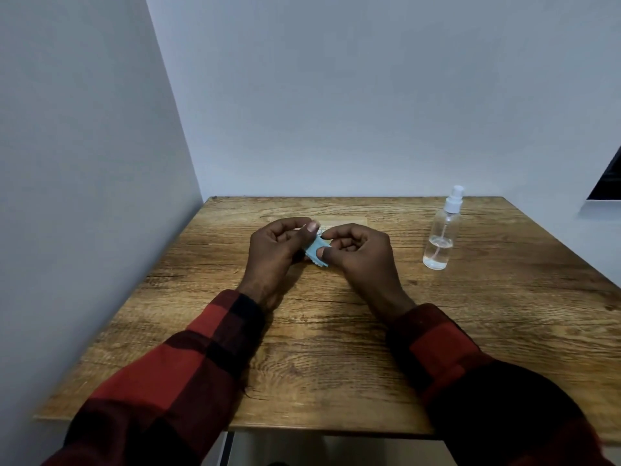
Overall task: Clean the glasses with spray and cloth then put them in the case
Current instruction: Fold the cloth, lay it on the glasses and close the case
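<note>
Both my hands meet over the middle of the wooden table (336, 348). A small light-blue cloth (316, 253) with a zigzag edge is pinched between them. My left hand (275, 253) grips its left side with thumb and fingers, and my right hand (361, 255) pinches its right side. Behind the hands lies a flat tan object (346, 222), mostly hidden; whether it is the case I cannot tell. A clear spray bottle (442, 230) with a white nozzle stands upright to the right of my right hand, holding a little liquid. No glasses are visible.
White walls close in on the left and behind the table. A dark window edge (608, 176) shows at the far right. The table's front edge (235, 427) lies near my red-and-black plaid sleeves.
</note>
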A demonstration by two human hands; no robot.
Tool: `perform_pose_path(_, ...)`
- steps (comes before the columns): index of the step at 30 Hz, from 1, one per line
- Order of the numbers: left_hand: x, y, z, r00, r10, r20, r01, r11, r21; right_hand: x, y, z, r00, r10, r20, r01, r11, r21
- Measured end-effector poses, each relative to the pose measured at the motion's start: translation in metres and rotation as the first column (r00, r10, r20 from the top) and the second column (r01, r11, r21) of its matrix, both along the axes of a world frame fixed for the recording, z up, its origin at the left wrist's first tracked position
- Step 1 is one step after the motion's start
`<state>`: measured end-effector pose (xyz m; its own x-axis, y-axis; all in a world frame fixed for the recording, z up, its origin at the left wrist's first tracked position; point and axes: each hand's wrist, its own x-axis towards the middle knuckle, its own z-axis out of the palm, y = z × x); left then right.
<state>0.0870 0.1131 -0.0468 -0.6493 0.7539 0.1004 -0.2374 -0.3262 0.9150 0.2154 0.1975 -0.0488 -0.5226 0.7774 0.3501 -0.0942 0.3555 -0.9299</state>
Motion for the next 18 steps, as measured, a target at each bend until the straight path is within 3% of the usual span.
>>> perform_pose_path(11, 0.0008, -0.0008, -0.0019, 0.994, -0.036, -0.103, 0.039, 0.999, 0.028, -0.0003, -0.0003, 0.0024, 0.997, 0.081, -0.014, -0.082, 0.994, -0.066)
perform_pose_path(18, -0.0029, 0.0008, -0.0044, 0.991, 0.055, -0.121, -0.054, 0.998, 0.015, -0.0001, 0.0022, -0.0004, 1.0, 0.011, 0.003, -0.011, 0.998, -0.061)
